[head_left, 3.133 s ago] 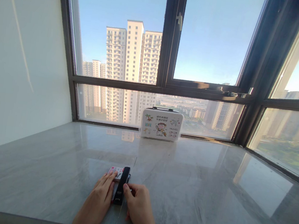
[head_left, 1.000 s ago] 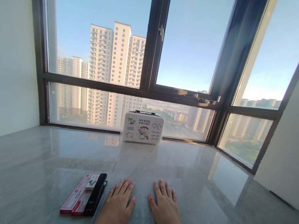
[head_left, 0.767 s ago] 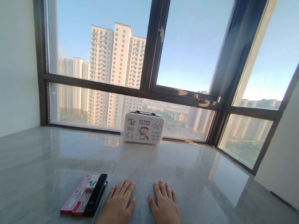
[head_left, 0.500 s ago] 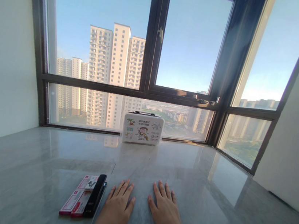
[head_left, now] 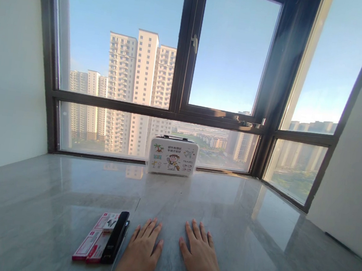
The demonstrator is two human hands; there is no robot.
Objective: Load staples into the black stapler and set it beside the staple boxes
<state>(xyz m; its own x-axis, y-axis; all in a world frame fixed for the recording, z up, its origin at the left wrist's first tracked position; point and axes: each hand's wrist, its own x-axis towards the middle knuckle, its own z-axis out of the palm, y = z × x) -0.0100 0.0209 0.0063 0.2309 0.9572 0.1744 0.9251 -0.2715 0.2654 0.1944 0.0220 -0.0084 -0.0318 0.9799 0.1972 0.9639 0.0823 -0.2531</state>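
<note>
My left hand (head_left: pixel 141 254) lies flat on the grey marble sill (head_left: pixel 224 212), fingers stretched out, holding nothing. My right hand (head_left: pixel 200 258) lies flat beside it, a little to the right, fingers spread and empty. Just left of my left hand a black stapler (head_left: pixel 116 236) rests on the sill, not touched by either hand. Against the stapler's left side lie small pink and white boxes (head_left: pixel 96 236).
A white case (head_left: pixel 173 156) with cartoon pictures and the word TRAVEL stands upright at the back against the window. Dark window frames (head_left: pixel 185 65) close off the far side, white walls the left and right. The sill's near edge runs along the bottom right.
Three seconds ago both hands were on the stapler. Since then they have come off it and lie flat to its right. Over the last second nothing has visibly moved.
</note>
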